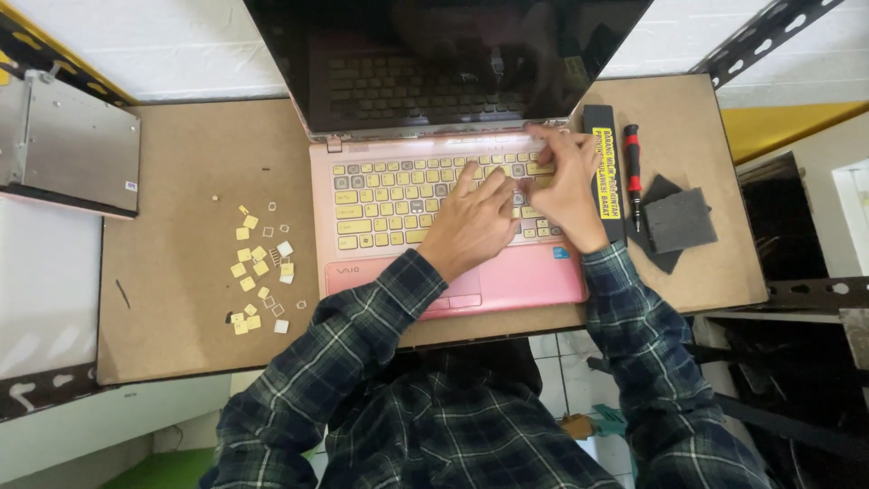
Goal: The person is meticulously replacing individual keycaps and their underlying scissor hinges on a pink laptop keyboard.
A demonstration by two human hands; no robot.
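Observation:
A pink laptop (507,281) lies open on a brown board, its dark screen (434,54) tilted back. Its keyboard (389,195) has pale yellow keys, with several keys gone and dark gaps on the right. My left hand (471,226) rests on the right-hand part of the keyboard, fingers spread and pressing down. My right hand (566,186) is beside it at the keyboard's right edge, fingers curled over the top-right keys; what the fingertips pinch is hidden. Both sleeves are dark plaid.
Loose yellow keycaps and small white clips (258,272) lie scattered left of the laptop. A black bar with a yellow label (605,172), a red-and-black screwdriver (633,172) and dark grey pads (679,222) lie to the right. A metal drive (68,145) sits far left.

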